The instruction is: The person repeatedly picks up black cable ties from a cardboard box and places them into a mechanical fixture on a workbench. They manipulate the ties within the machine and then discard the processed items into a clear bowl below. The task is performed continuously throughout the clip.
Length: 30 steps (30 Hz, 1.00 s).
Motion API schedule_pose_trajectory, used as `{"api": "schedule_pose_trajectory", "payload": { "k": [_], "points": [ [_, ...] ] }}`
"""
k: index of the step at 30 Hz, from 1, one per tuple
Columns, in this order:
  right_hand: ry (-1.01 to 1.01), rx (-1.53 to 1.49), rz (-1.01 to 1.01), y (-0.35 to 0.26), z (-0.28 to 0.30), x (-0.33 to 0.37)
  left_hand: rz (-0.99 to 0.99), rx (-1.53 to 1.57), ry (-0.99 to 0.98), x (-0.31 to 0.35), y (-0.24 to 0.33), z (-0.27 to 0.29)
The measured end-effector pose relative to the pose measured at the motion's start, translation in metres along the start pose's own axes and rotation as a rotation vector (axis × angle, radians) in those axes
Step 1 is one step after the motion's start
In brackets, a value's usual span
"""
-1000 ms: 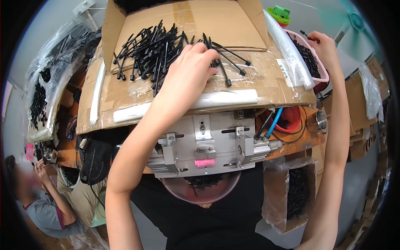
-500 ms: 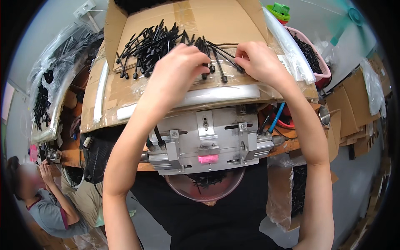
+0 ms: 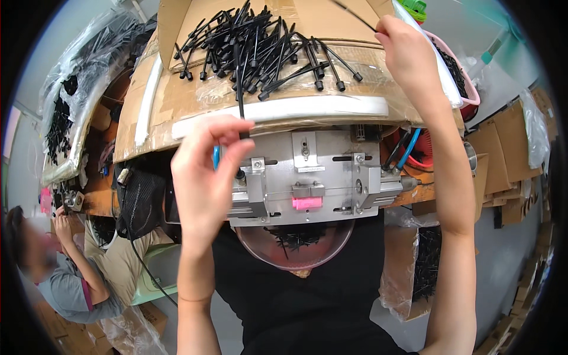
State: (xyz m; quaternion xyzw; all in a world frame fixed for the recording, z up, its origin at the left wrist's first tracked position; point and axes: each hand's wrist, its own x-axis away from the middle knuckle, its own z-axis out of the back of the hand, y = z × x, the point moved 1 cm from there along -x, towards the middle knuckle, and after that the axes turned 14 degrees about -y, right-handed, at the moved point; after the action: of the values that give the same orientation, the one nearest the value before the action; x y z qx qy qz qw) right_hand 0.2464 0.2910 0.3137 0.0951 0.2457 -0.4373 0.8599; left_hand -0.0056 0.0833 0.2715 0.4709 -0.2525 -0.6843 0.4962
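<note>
My left hand [image 3: 204, 174] is above the left end of a metal fixture [image 3: 275, 171], finger and thumb closed on the lower end of a black capped rod [image 3: 239, 83] that points away from me. Up at the right, my right hand [image 3: 408, 56] pinches one end of another thin black rod [image 3: 356, 15], which slants up to the left. Between the hands, a heap of black capped rods [image 3: 251, 41] lies on the cardboard [image 3: 183, 109]. On the fixture, a pink piece [image 3: 307, 203] sits near the front edge, between two metal side blocks.
A white foam strip [image 3: 331, 107] lines the cardboard's near edge. Below the fixture, a clear bowl [image 3: 260, 251] holds black parts. A pink basket [image 3: 471, 89] and an open carton [image 3: 397, 266] of black parts stand right. At left, a co-worker [image 3: 74, 290] sits near plastic-wrapped parts.
My left hand has come back from the heap toward me, over the fixture, now with a rod. My right hand has moved up and right, away from the heap, with a rod.
</note>
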Motion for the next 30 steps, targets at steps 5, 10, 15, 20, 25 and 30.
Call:
{"api": "schedule_pose_trajectory", "payload": {
  "k": [5,10,15,20,25,30],
  "points": [
    [-0.207,-1.069,-0.143,0.012,0.039,0.033,0.030,-0.424,-0.140,0.074,0.023,-0.054],
    [-0.089,-1.605,0.007,-0.023,0.044,0.088,0.060,-0.706,-0.363,0.104,0.006,-0.106],
    [0.082,-1.521,-0.019,-0.039,0.054,0.128,0.054,-0.809,-0.352,0.097,0.004,-0.114],
    [0.133,-1.189,-0.132,-0.080,0.048,0.163,0.133,-0.702,-0.435,0.093,0.010,-0.111],
    [-0.156,-0.743,-0.010,-0.132,-0.006,0.216,0.150,-0.589,-0.385,0.098,0.011,-0.102],
    [-0.222,-0.703,0.086,-0.156,-0.036,0.238,0.226,-0.476,-0.256,0.102,0.023,-0.078]
  ]
}}
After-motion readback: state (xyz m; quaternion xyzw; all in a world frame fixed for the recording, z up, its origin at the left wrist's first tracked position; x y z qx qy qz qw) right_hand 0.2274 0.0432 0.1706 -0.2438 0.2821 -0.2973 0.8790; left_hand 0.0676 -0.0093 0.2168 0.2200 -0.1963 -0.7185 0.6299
